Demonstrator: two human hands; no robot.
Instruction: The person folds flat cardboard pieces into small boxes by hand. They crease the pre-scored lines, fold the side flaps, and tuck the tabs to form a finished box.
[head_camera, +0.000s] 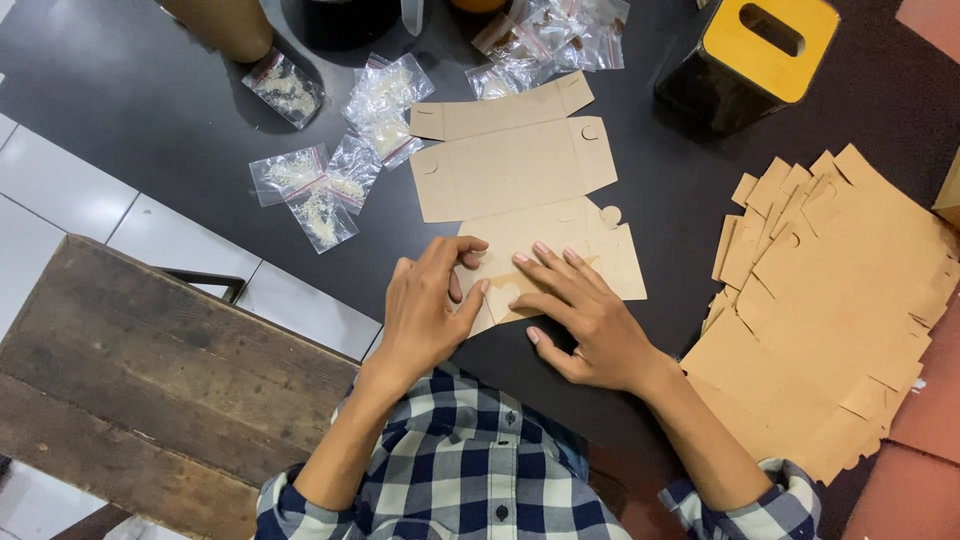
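Note:
A flat brown cardboard box blank (515, 170) lies unfolded on the black table (150, 90). My left hand (425, 305) and my right hand (580, 315) both press on its near flap, fingers bent over the fold line, fingertips almost meeting. The near edge of the blank is hidden under my hands. Both wrists come out of blue and white checked sleeves.
A fanned stack of the same cardboard blanks (835, 300) lies to the right. Several small clear bags (330, 170) with pale contents lie at the left and top. A yellow-topped dark box (750, 55) stands at the back right. A wooden bench (150, 390) sits lower left.

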